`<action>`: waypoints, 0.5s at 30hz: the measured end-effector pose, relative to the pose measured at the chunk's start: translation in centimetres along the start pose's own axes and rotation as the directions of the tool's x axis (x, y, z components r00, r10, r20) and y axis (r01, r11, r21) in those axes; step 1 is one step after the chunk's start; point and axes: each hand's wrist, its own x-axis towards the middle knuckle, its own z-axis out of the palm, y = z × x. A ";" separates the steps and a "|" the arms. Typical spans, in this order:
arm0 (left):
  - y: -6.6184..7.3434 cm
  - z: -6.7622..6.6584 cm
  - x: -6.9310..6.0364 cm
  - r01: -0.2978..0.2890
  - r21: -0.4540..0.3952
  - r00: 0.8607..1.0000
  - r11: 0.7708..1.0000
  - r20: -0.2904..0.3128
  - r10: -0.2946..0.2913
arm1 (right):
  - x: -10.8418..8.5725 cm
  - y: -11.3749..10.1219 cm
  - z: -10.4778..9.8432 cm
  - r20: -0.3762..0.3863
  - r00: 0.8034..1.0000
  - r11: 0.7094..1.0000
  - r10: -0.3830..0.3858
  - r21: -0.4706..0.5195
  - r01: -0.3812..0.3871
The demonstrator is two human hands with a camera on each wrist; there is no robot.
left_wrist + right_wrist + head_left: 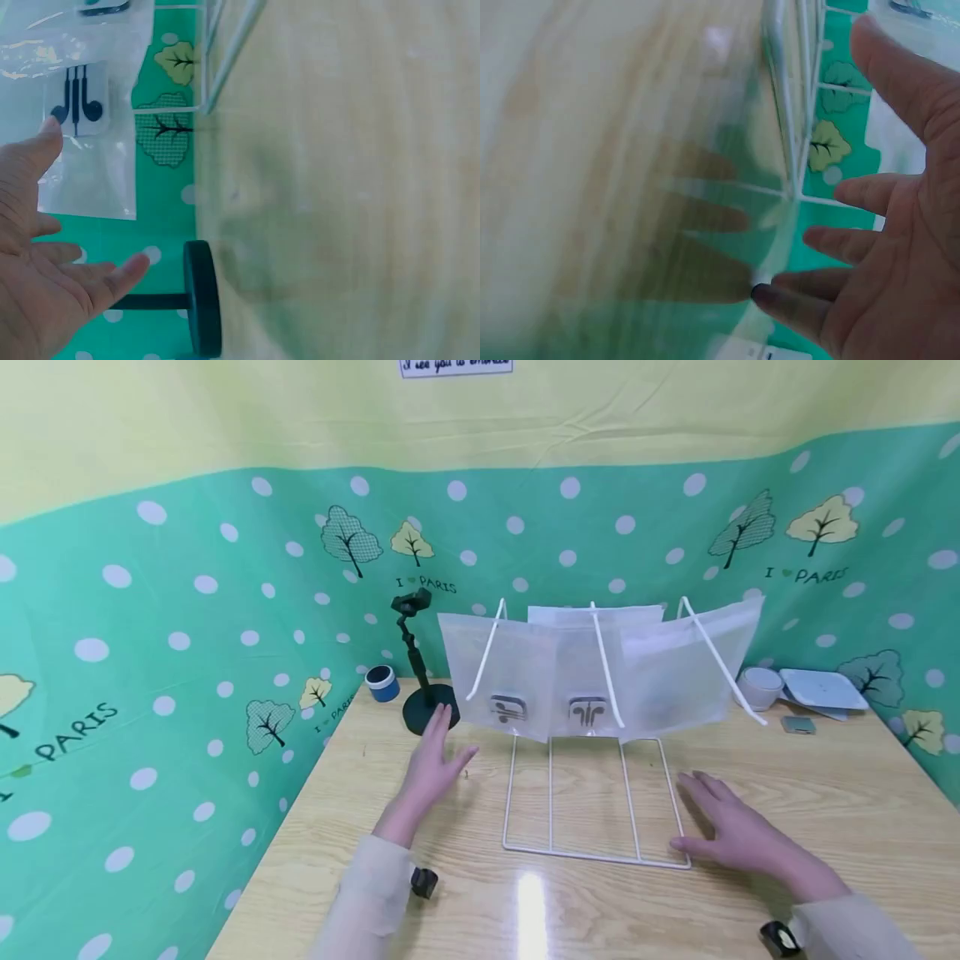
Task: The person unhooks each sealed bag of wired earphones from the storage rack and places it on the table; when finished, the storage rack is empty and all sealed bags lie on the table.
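Note:
A white wire rack [596, 857] stands on the table, its base frame flat and three prongs slanting up. Translucent bags [495, 668] hang on the prongs; two show dark printed marks. My left hand [429, 768] is held to the left of the rack, fingers spread, holding nothing. On the right, my right hand [738, 831] hovers by the base's front right corner, fingers extended. In the left wrist view the left hand [45, 262] is beside a bag [97, 180]. The right wrist view has the right hand [900, 247] near the rack's wires [781, 97], empty.
Behind the left hand stand a black stand with a round base [431, 708] and a blue jar [382, 683]. At the back right are a white tub [760, 687], white flat items [823, 688] and a small grey object [798, 725]. A patterned cloth [225, 610] hangs behind.

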 end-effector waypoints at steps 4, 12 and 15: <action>0.2 -0.8 1.7 -0.024 -0.152 0.998 0.988 -0.061 0.015 | 0.0 0.0 0.4 0.041 0.999 0.998 -0.016 0.058 0.013; 0.0 -1.6 4.1 0.076 -0.472 0.995 0.878 -0.018 -0.096 | 0.1 0.1 0.8 0.103 0.994 0.989 -0.025 0.145 0.009; 0.3 -1.6 4.8 0.089 -0.562 0.995 0.823 0.008 -0.102 | 0.1 0.1 0.9 0.116 0.993 0.989 -0.027 0.147 0.010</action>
